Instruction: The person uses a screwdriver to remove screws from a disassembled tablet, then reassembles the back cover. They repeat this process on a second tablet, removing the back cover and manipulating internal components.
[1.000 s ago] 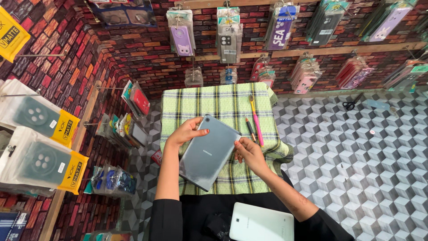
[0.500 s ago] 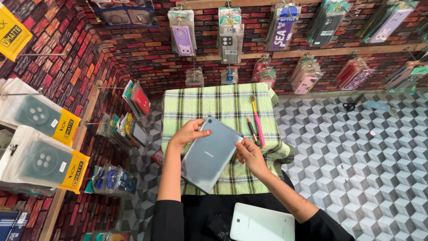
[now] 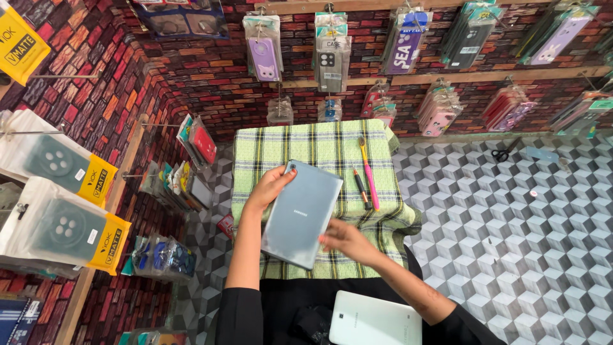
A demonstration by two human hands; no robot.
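Work surface: a small table under a green plaid cloth (image 3: 306, 144), its far edge close to the brick wall (image 3: 223, 89), left edge beside a rack of packaged cases (image 3: 172, 188), near edge at the person's lap. Right of the cloth, patterned floor (image 3: 511, 223) lies open, with scissors (image 3: 506, 152) well apart near the wall. On the cloth, right half: a pink tool (image 3: 368, 176) and a short dark pen (image 3: 360, 186), lying side by side, roughly parallel to the cloth's right edge; both just beside the tablet's upper right corner, not touching it. Open cloth shows above the tablet and in a narrow strip on its left. Grey tablet (image 3: 302, 213), back side up, tilted with its top end away from the person, held over the cloth's middle. Left hand (image 3: 269, 186) grips its upper left edge, fingers wrapped onto the back near the camera corner. Right hand (image 3: 341, 239) grips the lower right edge, fingers curled on the rim. A white tablet (image 3: 375, 321) rests on the lap, below the right forearm, apart from the grey one.
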